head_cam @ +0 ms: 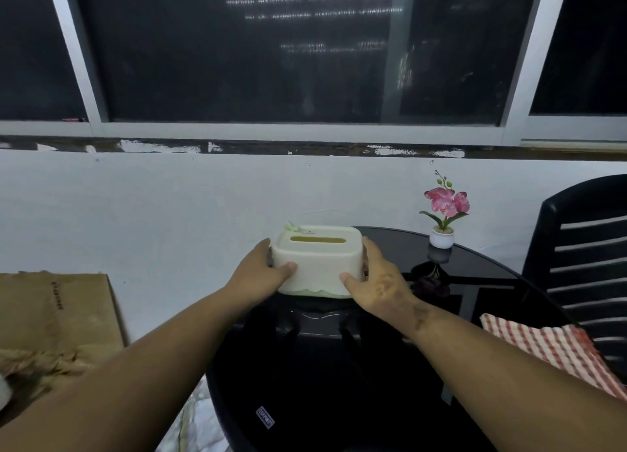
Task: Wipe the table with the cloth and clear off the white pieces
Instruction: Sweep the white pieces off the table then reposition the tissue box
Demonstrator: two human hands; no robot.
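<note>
Cloth (556, 350), a red-and-white checked one, lies crumpled on the right edge of the round black glass table (339, 383), well apart from both hands. The glossy tabletop mirrors the arms and the objects on it, and a small label (265, 417) sits near its front edge. Behind the table runs a white wall (169, 194) under a dark window (254, 51) with pale frames. A black slatted plastic chair (583, 265) stands at the right, and a brown cardboard box (54, 319) at the left. A small white pot with a pink artificial orchid (443, 214) stands on the far side of the table.

Both arms reach forward. The left hand (259, 272) and right hand (376, 282) clasp opposite ends of a cream tissue box (317, 258) with a pale green base, thumbs pressed on its near face and fingers wrapped around its sides. The box has a long slot in its top and sits at the table's far left part; whether it rests on the glass or is lifted just above it cannot be told.
</note>
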